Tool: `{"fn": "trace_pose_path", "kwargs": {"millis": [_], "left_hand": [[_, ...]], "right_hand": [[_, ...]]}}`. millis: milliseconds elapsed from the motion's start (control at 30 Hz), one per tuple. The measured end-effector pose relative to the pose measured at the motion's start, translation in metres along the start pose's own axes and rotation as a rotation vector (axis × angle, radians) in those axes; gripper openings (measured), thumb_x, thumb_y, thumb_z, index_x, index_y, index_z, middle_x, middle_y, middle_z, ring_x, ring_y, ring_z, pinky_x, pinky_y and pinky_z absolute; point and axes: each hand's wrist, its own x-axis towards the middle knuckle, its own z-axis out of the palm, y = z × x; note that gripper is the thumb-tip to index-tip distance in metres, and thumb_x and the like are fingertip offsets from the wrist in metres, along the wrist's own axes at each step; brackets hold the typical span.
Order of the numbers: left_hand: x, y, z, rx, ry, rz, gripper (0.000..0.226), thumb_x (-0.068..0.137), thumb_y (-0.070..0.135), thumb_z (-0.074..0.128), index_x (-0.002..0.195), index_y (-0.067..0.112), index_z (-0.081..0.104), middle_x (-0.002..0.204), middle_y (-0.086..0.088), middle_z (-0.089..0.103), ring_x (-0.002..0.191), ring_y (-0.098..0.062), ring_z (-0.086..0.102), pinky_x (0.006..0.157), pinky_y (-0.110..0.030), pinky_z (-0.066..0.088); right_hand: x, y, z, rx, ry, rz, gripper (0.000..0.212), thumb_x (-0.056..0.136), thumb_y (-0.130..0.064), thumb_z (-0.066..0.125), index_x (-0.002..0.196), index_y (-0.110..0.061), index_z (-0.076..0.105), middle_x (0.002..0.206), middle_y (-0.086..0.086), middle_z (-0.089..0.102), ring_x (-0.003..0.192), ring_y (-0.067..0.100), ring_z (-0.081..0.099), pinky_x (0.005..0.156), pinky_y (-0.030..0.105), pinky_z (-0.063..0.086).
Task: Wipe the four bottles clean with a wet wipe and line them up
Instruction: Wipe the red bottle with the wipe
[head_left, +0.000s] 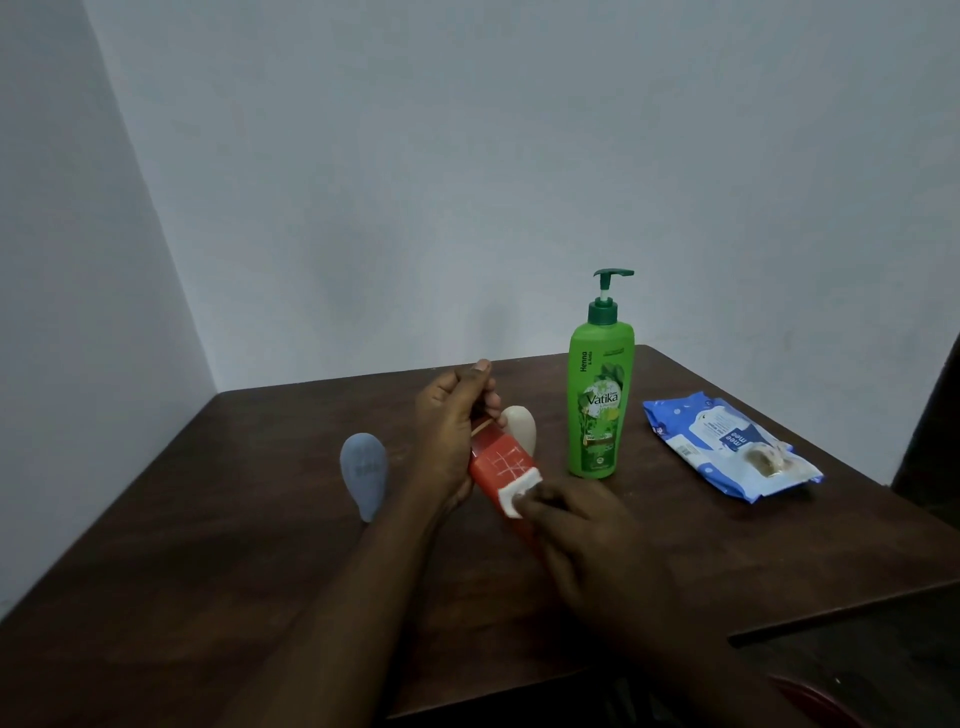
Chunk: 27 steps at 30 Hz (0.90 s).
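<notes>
Mid-wipe rn: left hand (452, 431) grips the red bottle (501, 467) tilted, right hand (576, 525) pinches the wet wipe (519, 491) on it, prob near the base. Next: rotate bottle, wipe the rest.

Dark wooden table (208, 545) (corner against pale walls (467, 156))

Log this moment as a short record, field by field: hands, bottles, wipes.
left hand: holds the red bottle, tilted above the table
right hand: presses a white wipe onto the red bottle
green bottle: upright, pump top, right of the hands
blue bottle: on the table, left of the hands
beige bottle: behind the red one, partly hidden
wipe pack: lying flat, right of the green bottle
</notes>
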Motion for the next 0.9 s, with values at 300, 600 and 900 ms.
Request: {"fn": "trace_pose_path", "kwargs": {"millis": [300,600,900], "left_hand": [[0.000,-0.003,0.000,-0.023,0.013,0.021,0.027,0.101,0.016,0.066,0.075,0.010,0.064,0.063,-0.008,0.057,0.054,-0.020,0.052,0.055,-0.029,0.051],[0.000,-0.005,-0.006,-0.030,0.015,0.013,0.027,0.101,0.018,0.066,0.075,0.012,0.065,0.066,-0.007,0.058,0.058,-0.018,0.054,0.060,-0.032,0.051],[0.006,-0.007,-0.008,-0.064,0.013,0.027,0.032,0.100,0.015,0.067,0.068,0.016,0.069,0.064,-0.007,0.059,0.055,-0.018,0.053,0.056,-0.031,0.052]], "right_hand": [[0.026,0.027,-0.004,0.008,0.054,0.097,0.031,0.087,-0.012,0.062,0.115,-0.017,0.075,0.110,0.000,0.075,0.097,0.019,0.070,0.084,0.039,0.058],[0.034,0.006,0.012,-0.011,0.027,-0.180,0.029,0.090,-0.014,0.059,0.115,-0.011,0.073,0.113,0.003,0.067,0.098,0.021,0.060,0.083,0.029,0.049],[0.019,0.018,0.000,-0.039,0.019,0.131,0.030,0.089,-0.024,0.053,0.109,-0.019,0.075,0.100,0.000,0.070,0.089,0.016,0.064,0.079,0.033,0.055]]}}
